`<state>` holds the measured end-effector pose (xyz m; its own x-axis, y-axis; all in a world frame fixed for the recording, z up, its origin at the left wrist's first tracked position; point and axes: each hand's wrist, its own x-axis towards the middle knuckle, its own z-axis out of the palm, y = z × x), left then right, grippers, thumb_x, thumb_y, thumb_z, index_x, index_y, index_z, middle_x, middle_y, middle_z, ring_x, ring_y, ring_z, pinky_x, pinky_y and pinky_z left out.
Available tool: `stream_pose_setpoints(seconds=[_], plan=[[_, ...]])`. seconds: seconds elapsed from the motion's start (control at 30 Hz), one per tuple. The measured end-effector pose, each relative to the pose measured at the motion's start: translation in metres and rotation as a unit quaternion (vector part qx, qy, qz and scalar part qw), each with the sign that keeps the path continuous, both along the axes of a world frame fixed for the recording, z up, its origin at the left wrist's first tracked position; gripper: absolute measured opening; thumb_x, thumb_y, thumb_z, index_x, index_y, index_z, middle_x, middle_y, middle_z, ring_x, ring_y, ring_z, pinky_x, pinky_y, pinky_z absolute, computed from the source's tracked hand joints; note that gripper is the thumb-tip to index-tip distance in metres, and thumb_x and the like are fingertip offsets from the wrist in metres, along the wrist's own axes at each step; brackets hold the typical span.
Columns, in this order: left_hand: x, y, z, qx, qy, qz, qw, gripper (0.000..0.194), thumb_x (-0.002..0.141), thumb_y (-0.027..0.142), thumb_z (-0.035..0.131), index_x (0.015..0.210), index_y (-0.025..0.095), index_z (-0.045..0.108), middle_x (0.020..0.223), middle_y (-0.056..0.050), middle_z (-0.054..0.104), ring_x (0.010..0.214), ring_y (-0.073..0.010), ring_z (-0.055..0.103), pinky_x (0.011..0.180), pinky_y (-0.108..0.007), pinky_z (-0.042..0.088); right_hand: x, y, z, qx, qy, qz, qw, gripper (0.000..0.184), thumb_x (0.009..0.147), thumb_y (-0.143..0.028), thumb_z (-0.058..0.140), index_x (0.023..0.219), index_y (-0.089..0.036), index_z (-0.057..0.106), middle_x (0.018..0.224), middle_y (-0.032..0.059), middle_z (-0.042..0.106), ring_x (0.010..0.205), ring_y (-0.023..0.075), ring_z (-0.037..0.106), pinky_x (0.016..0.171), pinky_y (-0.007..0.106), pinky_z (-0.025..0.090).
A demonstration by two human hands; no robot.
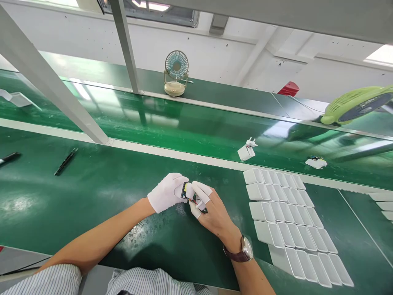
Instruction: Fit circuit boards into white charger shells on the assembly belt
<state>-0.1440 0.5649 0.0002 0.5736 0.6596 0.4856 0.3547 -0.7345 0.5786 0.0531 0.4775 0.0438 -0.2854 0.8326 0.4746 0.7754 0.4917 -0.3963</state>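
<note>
My left hand (168, 192), in a white glove, is closed on a small circuit board (184, 191) with a yellow component. A white plastic piece lies against the board, and thin coloured wires (194, 200) run from it. My right hand (211, 208) wears white finger covers and a wristwatch. Its fingers are closed around the wired end of the same circuit board, by a small white part (200, 205). Both hands meet low over the green bench, and the fingers partly hide what they hold.
Rows of white plastic housings (278, 205) stand right of my hands. On the green conveyor belt (184, 131) lie a white plug piece (246, 150) and a white part with a board (316, 162). A black pen-like tool (66, 162) lies left. Two fans and slanted posts stand beyond.
</note>
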Motion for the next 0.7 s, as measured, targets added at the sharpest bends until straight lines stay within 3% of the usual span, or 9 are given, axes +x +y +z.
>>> stream_pose_setpoints(seconds=[0.33,0.7], plan=[[0.0010,-0.0024,-0.0079,-0.028,0.006,0.007,1.000,0.071,0.061,0.034,0.092,0.122,0.023,0.057,0.113,-0.010,0.065,0.108,-0.0282,0.064,0.095,-0.045,0.057,0.0027,0.0000,-0.0032,-0.006,0.017,0.013,1.000,0.067,0.093,-0.015,0.058,0.154,-0.027,0.032,0.132,0.0131,0.061,0.123,0.0278,0.059,0.098,0.047,0.058],[0.0001,0.0000,-0.0063,-0.035,-0.004,-0.012,0.999,0.069,0.062,0.034,0.092,0.121,0.023,0.056,0.109,-0.010,0.066,0.104,-0.0277,0.065,0.093,-0.045,0.058,0.0004,0.0008,-0.0037,-0.003,0.006,0.009,1.000,0.068,0.094,-0.017,0.058,0.156,-0.027,0.031,0.134,0.0127,0.061,0.124,0.0290,0.059,0.099,0.049,0.058]])
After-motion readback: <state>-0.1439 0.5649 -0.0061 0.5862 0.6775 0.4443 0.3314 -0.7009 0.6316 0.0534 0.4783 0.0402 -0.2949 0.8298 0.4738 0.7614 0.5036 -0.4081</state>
